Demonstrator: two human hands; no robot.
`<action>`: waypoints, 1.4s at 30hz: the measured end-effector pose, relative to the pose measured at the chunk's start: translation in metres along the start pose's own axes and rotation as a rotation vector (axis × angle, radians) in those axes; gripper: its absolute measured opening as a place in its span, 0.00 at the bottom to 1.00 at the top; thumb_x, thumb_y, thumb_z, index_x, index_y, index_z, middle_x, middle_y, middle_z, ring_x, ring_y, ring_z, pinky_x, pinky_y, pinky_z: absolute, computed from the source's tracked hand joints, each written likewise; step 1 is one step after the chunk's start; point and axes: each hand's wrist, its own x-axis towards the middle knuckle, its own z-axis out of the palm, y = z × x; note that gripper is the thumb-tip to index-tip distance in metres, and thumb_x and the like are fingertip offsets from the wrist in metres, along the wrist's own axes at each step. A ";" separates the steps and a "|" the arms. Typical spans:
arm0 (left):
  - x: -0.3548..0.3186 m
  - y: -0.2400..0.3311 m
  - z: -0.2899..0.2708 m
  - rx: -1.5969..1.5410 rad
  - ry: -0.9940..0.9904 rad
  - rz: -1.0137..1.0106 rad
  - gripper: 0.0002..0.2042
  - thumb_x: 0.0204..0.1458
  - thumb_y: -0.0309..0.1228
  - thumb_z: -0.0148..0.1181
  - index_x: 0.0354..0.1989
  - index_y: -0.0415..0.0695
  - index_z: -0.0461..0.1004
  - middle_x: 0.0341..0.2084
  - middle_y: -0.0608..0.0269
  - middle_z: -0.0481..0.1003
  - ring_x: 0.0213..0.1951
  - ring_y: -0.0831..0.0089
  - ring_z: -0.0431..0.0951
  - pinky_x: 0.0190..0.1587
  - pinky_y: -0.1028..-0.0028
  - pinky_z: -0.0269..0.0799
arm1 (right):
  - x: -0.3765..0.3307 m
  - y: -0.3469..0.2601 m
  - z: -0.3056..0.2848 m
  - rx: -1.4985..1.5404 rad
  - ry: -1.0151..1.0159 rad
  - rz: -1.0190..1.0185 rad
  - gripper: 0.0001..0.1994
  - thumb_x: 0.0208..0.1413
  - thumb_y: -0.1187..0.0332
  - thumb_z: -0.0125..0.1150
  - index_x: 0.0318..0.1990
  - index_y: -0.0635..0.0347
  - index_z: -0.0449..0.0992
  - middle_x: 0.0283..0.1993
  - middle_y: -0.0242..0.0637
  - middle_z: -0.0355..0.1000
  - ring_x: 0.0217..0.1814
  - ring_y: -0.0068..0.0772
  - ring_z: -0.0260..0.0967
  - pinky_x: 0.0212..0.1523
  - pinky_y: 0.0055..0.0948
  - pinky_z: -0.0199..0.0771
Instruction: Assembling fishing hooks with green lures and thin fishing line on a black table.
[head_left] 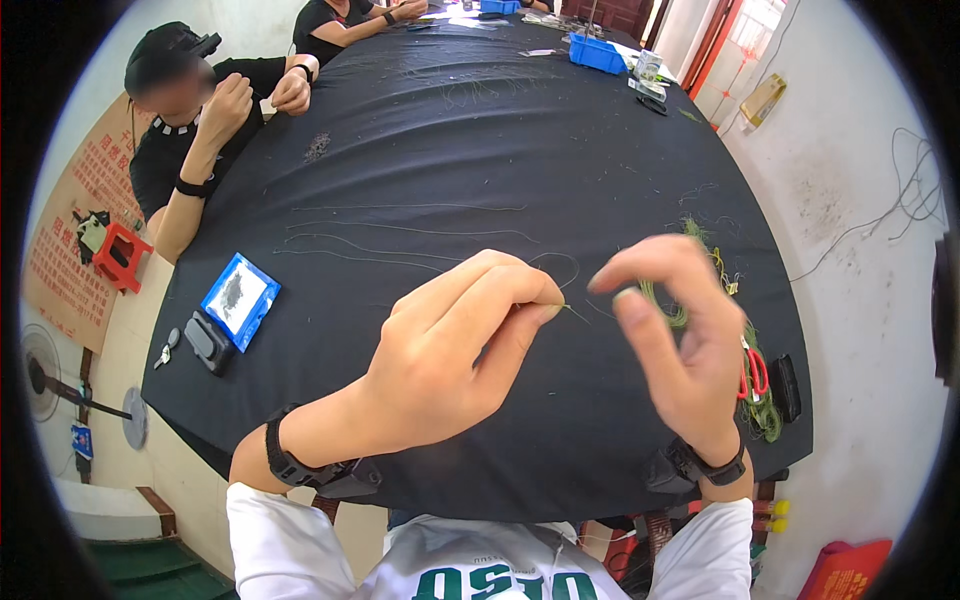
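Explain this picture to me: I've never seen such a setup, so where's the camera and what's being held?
There is no machine: a person works bare-handed. The picture comes from a wide fisheye camera on that person's head, looking down, so straight edges bend. The left hand pinches a thin green thread; the right hand, blurred, is open beside it. On the black cloth-covered table lie thin loose strands, a flat blue-and-white packet, red-handled scissors and a green thread bundle.
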 end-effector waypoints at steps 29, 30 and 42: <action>-0.002 -0.007 0.001 -0.175 -0.145 -0.264 0.06 0.45 0.18 0.61 0.32 0.38 0.77 0.27 0.61 0.76 0.28 0.75 0.76 0.29 0.80 0.69 | -0.006 0.008 0.013 0.941 -0.078 0.383 0.06 0.58 0.73 0.55 0.39 0.66 0.75 0.37 0.35 0.74 0.35 0.19 0.68 0.32 0.18 0.68; -0.002 -0.008 0.001 -0.189 -0.191 -0.292 0.06 0.45 0.18 0.61 0.33 0.39 0.77 0.28 0.61 0.76 0.29 0.75 0.75 0.31 0.79 0.69 | -0.006 0.009 0.013 0.963 -0.106 0.405 0.06 0.58 0.73 0.55 0.39 0.66 0.75 0.38 0.36 0.74 0.37 0.20 0.69 0.33 0.19 0.69; 0.006 -0.003 0.001 0.061 -0.081 0.060 0.11 0.36 0.20 0.66 0.31 0.37 0.76 0.28 0.57 0.74 0.31 0.65 0.73 0.32 0.73 0.67 | -0.012 0.009 0.020 0.715 -0.074 0.403 0.06 0.54 0.78 0.57 0.37 0.71 0.76 0.36 0.39 0.75 0.39 0.23 0.73 0.43 0.21 0.73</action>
